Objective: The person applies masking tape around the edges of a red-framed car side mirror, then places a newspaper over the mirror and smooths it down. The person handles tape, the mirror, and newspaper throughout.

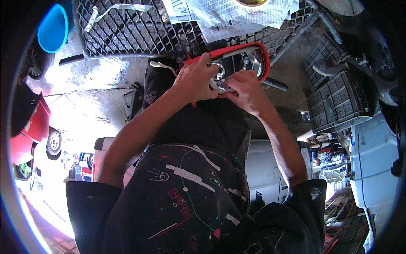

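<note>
Two bare hands meet over one red-framed lamp [258, 53], a curved plastic housing with a shiny chrome insert, held in front of the person's chest just below a metal mesh grille [127, 29]. The left hand [195, 79] lies over the lamp's near edge, its fingers [207, 61] curled and clamped on the red rim. The right hand [247, 91] pinches at the chrome centre, fingers [228, 84] bunched together on a small bright metal part; what exactly they grip is too small to tell. Both forearms rise from the lower edge, elbows bent, wrists angled inward toward each other. The grille is black expanded mesh with diamond openings; one strip of pale tape [118, 8] and a few folded newspapers [237, 15] lie on it. One blue plastic funnel [53, 27] sits at the upper left, and two dark ribbed plastic panels [338, 99] lie to the right on the concrete floor [97, 84].
</note>
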Tool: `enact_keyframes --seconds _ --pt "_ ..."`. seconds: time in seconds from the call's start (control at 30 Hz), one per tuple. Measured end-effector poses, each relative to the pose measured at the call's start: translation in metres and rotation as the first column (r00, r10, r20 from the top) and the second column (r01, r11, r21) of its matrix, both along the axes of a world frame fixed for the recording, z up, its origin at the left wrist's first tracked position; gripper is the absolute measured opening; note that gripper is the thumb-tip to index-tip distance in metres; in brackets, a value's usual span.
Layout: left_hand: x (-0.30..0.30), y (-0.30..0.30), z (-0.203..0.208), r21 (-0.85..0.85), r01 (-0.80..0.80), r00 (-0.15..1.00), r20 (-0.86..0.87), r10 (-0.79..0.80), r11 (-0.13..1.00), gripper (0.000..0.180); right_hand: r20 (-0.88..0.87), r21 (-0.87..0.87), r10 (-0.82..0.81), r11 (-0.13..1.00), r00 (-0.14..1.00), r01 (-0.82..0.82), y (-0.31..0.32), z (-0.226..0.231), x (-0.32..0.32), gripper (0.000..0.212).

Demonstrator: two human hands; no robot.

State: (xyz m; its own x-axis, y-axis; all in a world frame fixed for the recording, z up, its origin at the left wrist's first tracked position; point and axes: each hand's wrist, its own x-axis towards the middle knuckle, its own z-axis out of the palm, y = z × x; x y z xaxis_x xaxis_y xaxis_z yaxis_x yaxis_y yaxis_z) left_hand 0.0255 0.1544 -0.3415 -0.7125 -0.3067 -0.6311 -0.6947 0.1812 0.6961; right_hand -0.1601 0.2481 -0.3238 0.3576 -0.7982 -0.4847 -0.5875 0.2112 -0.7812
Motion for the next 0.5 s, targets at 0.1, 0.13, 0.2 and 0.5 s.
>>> enact_keyframes --seconds 0.1,0.13,0.2,0.5 --pt "0.000 0.000 0.001 -0.005 -0.005 1.000 -0.001 0.005 1.000 0.050 -0.041 0.029 0.016 0.999 0.999 -0.015 -0.001 -0.001 0.007 0.033" --pt "0.000 0.000 0.002 -0.009 -0.004 1.000 0.001 0.004 1.000 0.050 -0.038 0.010 0.051 0.999 0.998 -0.050 -0.002 -0.002 0.009 0.032" --pt "0.000 -0.001 0.002 -0.002 0.005 1.000 0.014 -0.004 1.000 0.050 -0.027 -0.041 0.108 0.993 0.994 -0.110 -0.004 -0.004 0.012 0.030" --pt "-0.001 -0.001 0.002 -0.001 0.036 0.999 0.018 -0.036 0.999 0.051 0.226 0.323 -0.061 0.946 0.972 -0.016 -0.023 -0.028 -0.014 0.026"
